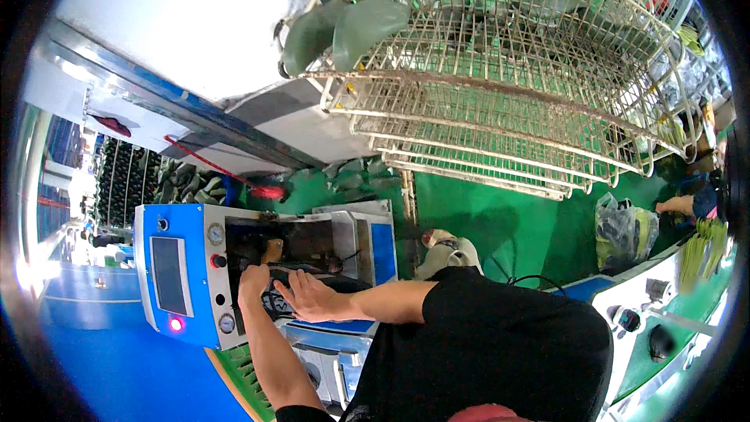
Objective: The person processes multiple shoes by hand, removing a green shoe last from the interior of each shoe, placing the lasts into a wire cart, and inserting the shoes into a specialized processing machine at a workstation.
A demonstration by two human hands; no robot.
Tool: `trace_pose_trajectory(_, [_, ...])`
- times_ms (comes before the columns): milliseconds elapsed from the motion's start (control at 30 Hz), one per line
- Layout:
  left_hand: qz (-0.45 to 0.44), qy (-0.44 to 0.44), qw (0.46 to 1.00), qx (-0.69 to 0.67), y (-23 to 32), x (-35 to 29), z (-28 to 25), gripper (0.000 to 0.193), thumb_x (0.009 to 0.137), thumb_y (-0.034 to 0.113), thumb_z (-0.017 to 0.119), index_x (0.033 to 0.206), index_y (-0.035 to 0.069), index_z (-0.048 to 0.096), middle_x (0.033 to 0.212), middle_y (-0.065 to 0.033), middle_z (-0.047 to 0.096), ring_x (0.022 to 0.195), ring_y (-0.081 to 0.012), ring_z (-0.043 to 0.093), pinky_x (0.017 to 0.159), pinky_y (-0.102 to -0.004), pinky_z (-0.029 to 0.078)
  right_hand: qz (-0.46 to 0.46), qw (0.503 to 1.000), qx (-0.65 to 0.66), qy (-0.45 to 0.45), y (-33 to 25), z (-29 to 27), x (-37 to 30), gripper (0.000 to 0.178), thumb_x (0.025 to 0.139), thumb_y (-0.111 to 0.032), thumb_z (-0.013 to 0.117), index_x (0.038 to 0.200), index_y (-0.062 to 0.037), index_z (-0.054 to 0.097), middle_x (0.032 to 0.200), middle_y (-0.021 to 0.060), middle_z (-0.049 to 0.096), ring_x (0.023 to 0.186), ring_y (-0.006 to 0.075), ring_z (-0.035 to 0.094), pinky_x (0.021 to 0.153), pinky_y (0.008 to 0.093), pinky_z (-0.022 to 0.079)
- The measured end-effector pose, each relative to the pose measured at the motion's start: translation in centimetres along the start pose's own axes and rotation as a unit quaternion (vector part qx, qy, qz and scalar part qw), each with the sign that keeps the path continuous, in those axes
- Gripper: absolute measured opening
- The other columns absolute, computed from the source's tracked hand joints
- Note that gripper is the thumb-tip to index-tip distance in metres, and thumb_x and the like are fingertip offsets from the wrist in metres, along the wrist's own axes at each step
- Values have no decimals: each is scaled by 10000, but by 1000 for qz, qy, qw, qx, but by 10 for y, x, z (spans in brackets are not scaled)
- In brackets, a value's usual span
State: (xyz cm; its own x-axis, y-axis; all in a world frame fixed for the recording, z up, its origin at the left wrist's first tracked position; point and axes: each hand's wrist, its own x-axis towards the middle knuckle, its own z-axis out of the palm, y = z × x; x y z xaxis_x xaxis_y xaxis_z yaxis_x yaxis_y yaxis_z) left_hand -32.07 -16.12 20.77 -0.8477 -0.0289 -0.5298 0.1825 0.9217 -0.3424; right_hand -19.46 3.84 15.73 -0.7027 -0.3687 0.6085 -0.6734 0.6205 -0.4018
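Observation:
Both of my hands work at the opening of a blue and white machine (183, 223) with a dark screen and round gauges. My left hand (254, 281) is at the near edge of the opening, its fingers curled in; what they grip is hidden. My right hand (311, 298) lies beside it with fingers spread, resting on a dark item with grey and white markings (276, 305), too covered to name. Just past my left hand, a small tan piece (273, 251) shows inside the dark recess. A red light (176, 324) glows on the machine's front panel.
A wire shelf rack (500, 86) spans the far side, with green foot-shaped shoe lasts (369, 30) on its left end. More lasts (355, 176) sit below it. To the right are plastic bags (625, 230) and another person's hand (678, 205). A red cord (205, 160) hangs at left.

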Motion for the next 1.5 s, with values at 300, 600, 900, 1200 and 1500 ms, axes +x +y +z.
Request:
trace_pose_trajectory(300, [-190,99,884,-415,98,-152,5,679,990,563,442,1052,-66,688,978,-320,690,1013,-487,656,910,-524,506,-45,975,197,-92,54,-37,-69,523,862,-294,643,1310,-25,610,1163,319,594,1002,459,644,853,483,576])
trace_pose_trajectory(600, [47,-201,182,-961,210,-175,144,910,897,822,395,1475,126,482,1422,-49,585,1286,-254,555,1081,-434,421,-188,875,151,-420,84,-175,-55,854,771,-343,840,1475,-113,415,1351,290,510,1111,441,617,960,482,526])
trace_pose_trajectory(900, [61,-211,377,-900,255,-144,207,863,862,686,639,1451,71,496,1389,-99,587,1208,-255,581,1028,-403,453,411,661,450,-437,131,-24,-28,901,923,-298,723,1615,-94,182,1381,134,579,1122,250,633,938,370,505])
trace_pose_trajectory(1200, [-167,-48,350,-920,213,-178,266,612,853,470,717,1249,10,635,1174,-133,665,1024,-255,635,888,-422,524,456,540,669,-231,49,-39,-11,684,925,-205,702,1516,-32,407,1379,98,584,1183,264,598,990,396,484])
trace_pose_trajectory(1500, [-221,-49,379,-897,156,-223,231,380,829,417,741,987,71,737,977,-62,714,917,-191,664,810,-336,525,257,911,322,-24,174,-321,-20,1026,731,-402,851,1532,24,371,1463,147,501,1286,267,517,1084,382,393])
